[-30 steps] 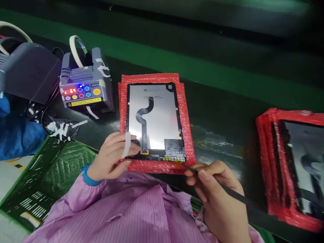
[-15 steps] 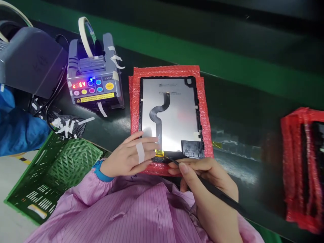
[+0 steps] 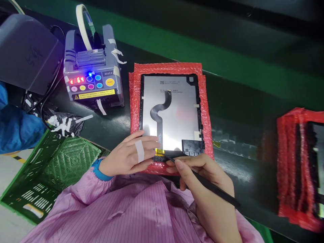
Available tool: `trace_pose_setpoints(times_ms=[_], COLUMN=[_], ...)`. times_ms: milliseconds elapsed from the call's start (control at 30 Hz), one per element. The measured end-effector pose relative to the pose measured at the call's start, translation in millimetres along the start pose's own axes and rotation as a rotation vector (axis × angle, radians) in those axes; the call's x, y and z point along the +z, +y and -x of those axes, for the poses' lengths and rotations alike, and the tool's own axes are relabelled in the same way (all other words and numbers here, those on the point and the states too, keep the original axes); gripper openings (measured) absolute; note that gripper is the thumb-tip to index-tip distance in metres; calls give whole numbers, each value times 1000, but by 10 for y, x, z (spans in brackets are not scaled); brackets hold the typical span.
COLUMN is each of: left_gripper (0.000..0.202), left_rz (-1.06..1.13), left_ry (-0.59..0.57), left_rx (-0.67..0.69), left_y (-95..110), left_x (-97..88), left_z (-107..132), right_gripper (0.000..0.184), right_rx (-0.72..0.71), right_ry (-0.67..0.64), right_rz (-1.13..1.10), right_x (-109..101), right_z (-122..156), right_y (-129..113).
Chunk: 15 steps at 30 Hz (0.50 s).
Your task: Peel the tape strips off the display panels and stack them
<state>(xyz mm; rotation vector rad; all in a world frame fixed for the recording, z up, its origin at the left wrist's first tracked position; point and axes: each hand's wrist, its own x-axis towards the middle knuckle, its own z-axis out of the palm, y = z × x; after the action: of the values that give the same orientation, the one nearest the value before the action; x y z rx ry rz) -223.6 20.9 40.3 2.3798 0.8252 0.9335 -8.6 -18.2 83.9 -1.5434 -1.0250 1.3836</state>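
A tablet screen panel (image 3: pixel 177 125) lies with its silver back up, framed in black. A black ribbon cable (image 3: pixel 157 114) curves across it down to a piece of yellow tape (image 3: pixel 160 152) at the lower edge. My left hand (image 3: pixel 134 152) rests open on the panel's lower left, fingers stretched out with their tips beside the yellow tape; a white tape strip (image 3: pixel 139 151) sticks across its fingers. My right hand (image 3: pixel 202 175) is closed round slim black tweezers (image 3: pixel 212 189), whose pointed end touches or nearly touches the tape's right edge.
Red bubble wrap (image 3: pixel 207 125) lies beneath the panel. A tape dispenser (image 3: pixel 93 71) with a lit display stands at upper left, beside another grey machine (image 3: pixel 27 50). A green crate (image 3: pixel 68 162) sits below left. More red-wrapped panels (image 3: pixel 291 168) lie at far right.
The view has shifted slightly. Both hands hold nearly the same place on the panel; the tweezers' tip stays at the yellow tape, with my right hand moved slightly up and left in view.
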Motion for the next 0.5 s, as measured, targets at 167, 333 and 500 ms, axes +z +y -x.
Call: trace_pose_setpoints(times_ms=[167,333,500], left_gripper=[29,13,23], left_rz=[-3,-32,-138], left_ry=[4,11,-104], left_rx=[2,51,-4], left_y=[-7,8,35], left_x=[1,3,-47], left_z=[2,-21,-32], right_gripper=[19,19,22], right_rx=[16,44,45], right_ry=[-9,-19,104], right_rz=[3,21,126], right_x=[1,9,-62], right_z=[1,1,11], right_y=[-23,-40,-34])
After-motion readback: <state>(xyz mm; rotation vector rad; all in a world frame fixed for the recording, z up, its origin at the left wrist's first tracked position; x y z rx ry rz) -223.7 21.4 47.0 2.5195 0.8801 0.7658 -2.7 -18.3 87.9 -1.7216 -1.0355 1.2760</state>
